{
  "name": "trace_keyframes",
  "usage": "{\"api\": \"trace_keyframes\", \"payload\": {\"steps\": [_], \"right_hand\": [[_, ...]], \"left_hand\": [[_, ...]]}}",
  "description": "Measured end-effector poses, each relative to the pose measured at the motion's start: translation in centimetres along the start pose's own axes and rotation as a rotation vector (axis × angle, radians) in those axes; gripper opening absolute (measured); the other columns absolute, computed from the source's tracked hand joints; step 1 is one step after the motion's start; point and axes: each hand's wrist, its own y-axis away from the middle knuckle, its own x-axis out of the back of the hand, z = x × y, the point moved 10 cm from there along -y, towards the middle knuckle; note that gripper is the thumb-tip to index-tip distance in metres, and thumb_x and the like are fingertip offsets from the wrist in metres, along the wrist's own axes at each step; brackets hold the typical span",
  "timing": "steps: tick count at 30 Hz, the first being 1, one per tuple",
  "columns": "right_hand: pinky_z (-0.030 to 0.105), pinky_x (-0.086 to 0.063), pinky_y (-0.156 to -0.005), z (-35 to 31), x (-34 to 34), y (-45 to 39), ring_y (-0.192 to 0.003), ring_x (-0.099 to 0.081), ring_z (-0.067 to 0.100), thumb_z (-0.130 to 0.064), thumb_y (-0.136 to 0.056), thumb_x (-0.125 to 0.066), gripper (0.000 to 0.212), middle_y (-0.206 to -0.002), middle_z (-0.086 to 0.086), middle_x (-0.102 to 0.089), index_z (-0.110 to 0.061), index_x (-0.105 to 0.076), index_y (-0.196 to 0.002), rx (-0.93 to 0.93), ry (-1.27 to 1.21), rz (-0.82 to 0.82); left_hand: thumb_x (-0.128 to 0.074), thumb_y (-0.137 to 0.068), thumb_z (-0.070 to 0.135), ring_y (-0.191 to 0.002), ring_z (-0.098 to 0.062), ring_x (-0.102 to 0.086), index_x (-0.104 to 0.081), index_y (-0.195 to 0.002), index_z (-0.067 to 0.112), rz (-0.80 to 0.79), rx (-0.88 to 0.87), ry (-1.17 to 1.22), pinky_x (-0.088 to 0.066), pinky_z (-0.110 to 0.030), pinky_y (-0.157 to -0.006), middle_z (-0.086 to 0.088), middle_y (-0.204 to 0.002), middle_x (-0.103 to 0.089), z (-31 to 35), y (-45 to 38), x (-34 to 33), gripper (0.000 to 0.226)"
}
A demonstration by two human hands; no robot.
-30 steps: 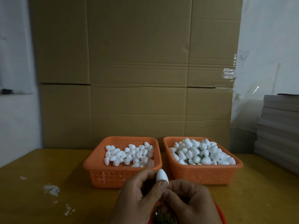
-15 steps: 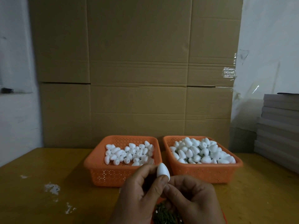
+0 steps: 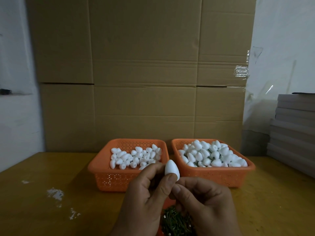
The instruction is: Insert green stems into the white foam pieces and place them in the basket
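Insertion step in hand: I see my left hand (image 3: 144,193) pinching a white foam piece (image 3: 171,169), point up, above the table (image 3: 51,210); my right hand (image 3: 202,201), fingers curled, works at its base, stem hidden. Next: seat it, then drop it into a basket. Left basket (image 3: 109,178) holds plain foam pieces, sparsely; right basket (image 3: 221,176) is heaped, green showing. Green stems (image 3: 175,222) lie below.

Both hands are meeting low at centre — the left hand (image 3: 144,193) is pinching with thumb and fingers (image 3: 167,182), the right hand (image 3: 204,200) is curling beside it.
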Motion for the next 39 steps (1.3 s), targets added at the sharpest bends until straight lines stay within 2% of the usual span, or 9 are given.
{"api": "trace_keyframes", "payload": {"steps": [13, 17, 20, 23, 25, 29, 34, 36, 39], "right_hand": [[0.022, -0.049, -0.047, 0.5, 0.4, -0.3, -0.046, -0.061, 0.015, -0.024, -0.069, -0.076, 0.009, -0.058, 0.013, -0.069, -0.019, -0.08, -0.076, -0.04, -0.035, 0.027], [0.022, -0.05, -0.047, 0.8, 0.4, -0.5, -0.046, -0.062, 0.016, -0.025, -0.064, -0.077, 0.013, -0.059, 0.014, -0.07, -0.018, -0.08, -0.075, -0.063, -0.055, 0.009], [0.024, -0.05, -0.048, 1.0, 0.5, -0.6, -0.046, -0.062, 0.017, -0.027, -0.062, -0.078, 0.016, -0.06, 0.016, -0.07, -0.017, -0.08, -0.074, -0.08, -0.063, -0.005], [0.023, -0.05, -0.048, 1.0, 0.7, -1.0, -0.048, -0.062, 0.017, -0.024, -0.068, -0.075, 0.015, -0.063, 0.016, -0.071, -0.013, -0.079, -0.078, -0.093, -0.074, -0.008], [0.022, -0.049, -0.048, 1.2, 1.3, -1.5, -0.047, -0.06, 0.015, -0.019, -0.073, -0.073, 0.014, -0.06, 0.016, -0.069, -0.009, -0.078, -0.078, -0.1, -0.075, 0.014], [0.02, -0.048, -0.05, 1.9, 3.1, -3.3, -0.05, -0.056, 0.013, -0.007, -0.088, -0.067, 0.013, -0.059, 0.012, -0.066, -0.007, -0.075, -0.077, -0.12, 0.047, 0.056], [0.017, -0.049, -0.048, 3.5, 6.7, -6.3, -0.05, -0.062, 0.006, -0.009, -0.092, -0.067, 0.014, -0.066, 0.002, -0.072, -0.013, -0.073, -0.08, -0.153, 0.316, 0.2], [0.022, -0.049, -0.051, 4.4, 8.3, -7.7, -0.055, -0.067, 0.005, -0.011, -0.091, -0.068, 0.015, -0.067, -0.004, -0.073, -0.018, -0.073, -0.079, -0.175, 0.394, 0.248], [0.034, -0.055, -0.058, 5.4, 10.5, -9.6, -0.061, -0.07, 0.013, -0.011, -0.09, -0.069, 0.016, -0.066, -0.001, -0.073, -0.018, -0.073, -0.076, -0.188, 0.513, 0.314]], "left_hand": [[-0.066, -0.076, 0.058, -0.099, 0.002, -0.068, -0.069, -0.103, 0.052, 0.003, -0.015, 0.025, -0.05, -0.01, -0.079, 0.016, -0.102, -0.074, 0.1, 0.2, -0.2, 0.028], [-0.067, -0.078, 0.057, -0.075, 0.005, -0.066, -0.069, -0.107, 0.049, 0.005, 0.007, 0.027, -0.048, -0.01, -0.064, 0.018, -0.079, -0.072, -0.2, 0.3, -0.2, 0.03], [-0.061, -0.074, 0.063, -0.071, 0.005, -0.064, -0.069, -0.109, 0.047, 0.001, 0.012, 0.026, -0.047, -0.01, -0.063, 0.018, -0.073, -0.068, -0.5, 0.2, -0.2, 0.039], [-0.061, -0.072, 0.067, -0.067, 0.003, -0.062, -0.065, -0.11, 0.054, -0.025, 0.045, 0.039, -0.048, -0.015, -0.062, 0.009, -0.071, -0.064, -1.3, 0.1, -0.2, 0.04], [-0.06, -0.07, 0.071, -0.064, 0.003, -0.06, -0.061, -0.109, 0.058, -0.032, 0.078, 0.029, -0.047, -0.017, -0.06, 0.011, -0.07, -0.062, -2.1, 0.1, -0.2, 0.041], [-0.056, -0.068, 0.073, -0.061, 0.0, -0.057, -0.062, -0.102, 0.053, -0.008, 0.107, -0.059, -0.044, -0.02, -0.06, 0.009, -0.067, -0.061, -3.4, 0.2, 0.0, 0.04], [-0.055, -0.067, 0.07, -0.077, -0.005, -0.065, -0.069, -0.09, 0.042, -0.023, 0.11, -0.166, -0.049, -0.017, -0.069, 0.006, -0.079, -0.069, -4.3, 0.2, 0.0, 0.039], [-0.056, -0.068, 0.068, -0.08, -0.008, -0.066, -0.069, -0.087, 0.04, -0.04, 0.103, -0.193, -0.05, -0.019, -0.07, 0.004, -0.08, -0.069, -4.4, 0.2, -0.1, 0.036], [-0.058, -0.069, 0.066, -0.078, -0.01, -0.066, -0.069, -0.085, 0.038, -0.068, 0.096, -0.218, -0.051, -0.021, -0.07, 0.003, -0.078, -0.068, -4.5, 0.2, -0.5, 0.034]]}}
